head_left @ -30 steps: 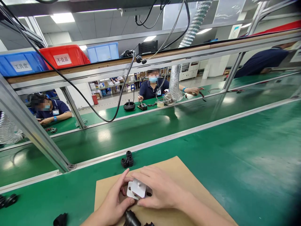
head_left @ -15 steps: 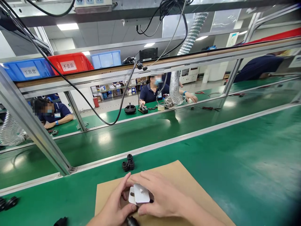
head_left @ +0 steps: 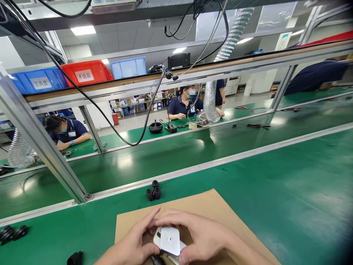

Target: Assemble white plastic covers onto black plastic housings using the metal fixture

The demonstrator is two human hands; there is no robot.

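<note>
Near the bottom middle, my left hand point(head_left: 140, 241) curls around the left side of a white plate with a dark slot point(head_left: 157, 237). Over it lies a white square plate with rounded corners point(head_left: 170, 241), which has a small mark at its centre. My right hand point(head_left: 202, 235) grips this stack from the right, thumb at the lower edge and fingers over the top. Both hands are closed on the pieces. Below my left thumb a black rounded part point(head_left: 157, 260) shows in part. The undersides of the plates are hidden by my fingers.
Under my hands lies a brown cardboard sheet point(head_left: 206, 202) on the green table point(head_left: 275, 176). Black ribbed parts point(head_left: 153, 191) stand beyond it; more black parts point(head_left: 12, 233) lie left. A metal post point(head_left: 52, 147) rises at left. Co-workers point(head_left: 183, 105) sit across the bench.
The square plate has turned and tilted, so its face shows more squarely, and a pale edge now shows below it. My hands are slightly lower. The view has shifted a little.
</note>
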